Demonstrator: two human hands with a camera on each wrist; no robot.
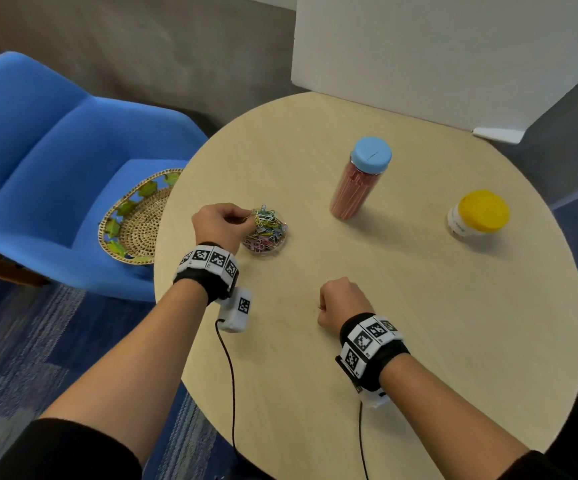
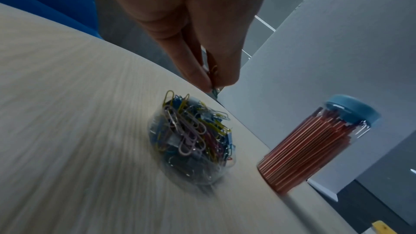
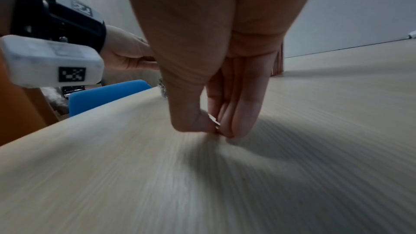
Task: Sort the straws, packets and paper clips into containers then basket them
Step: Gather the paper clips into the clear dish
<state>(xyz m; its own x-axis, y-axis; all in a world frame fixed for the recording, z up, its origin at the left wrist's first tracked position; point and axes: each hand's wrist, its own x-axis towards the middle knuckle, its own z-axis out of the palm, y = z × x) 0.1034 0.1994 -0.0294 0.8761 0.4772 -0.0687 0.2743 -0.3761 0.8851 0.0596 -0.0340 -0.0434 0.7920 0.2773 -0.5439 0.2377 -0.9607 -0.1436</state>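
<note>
Paper clips (image 1: 266,230) in many colours fill a small clear round container (image 2: 157,131) that stands on the round wooden table (image 1: 419,306) at about nine o'clock from the table's middle, close to its left edge. The left hand (image 1: 218,225) hovers just over the container's nine o'clock side, thumb and forefinger pressed together on a few paper clips; the left wrist view shows the pinched clips poking out below the fingertips (image 2: 202,79), above the heap and apart from it. The right hand (image 1: 339,301) is near the table's middle, toward six o'clock from the container, fingers curled down with thumb and fingertips closed together right at the tabletop; the right wrist view shows a small pale sliver between them, too small to say what it is. At two o'clock from the container stands a tall clear jar (image 1: 356,188) packed with reddish straws (image 2: 303,149) and capped with a light blue lid (image 1: 371,155). Farther out, at three o'clock near the table's right side, sits a short white jar (image 1: 460,223) with a yellow lid (image 1: 483,211). Off the table at nine o'clock, a woven basket (image 1: 135,220) with a green leaf rim lies on the seat of a blue armchair (image 1: 55,150). A white board (image 1: 436,46) stands at the table's twelve o'clock edge.
</note>
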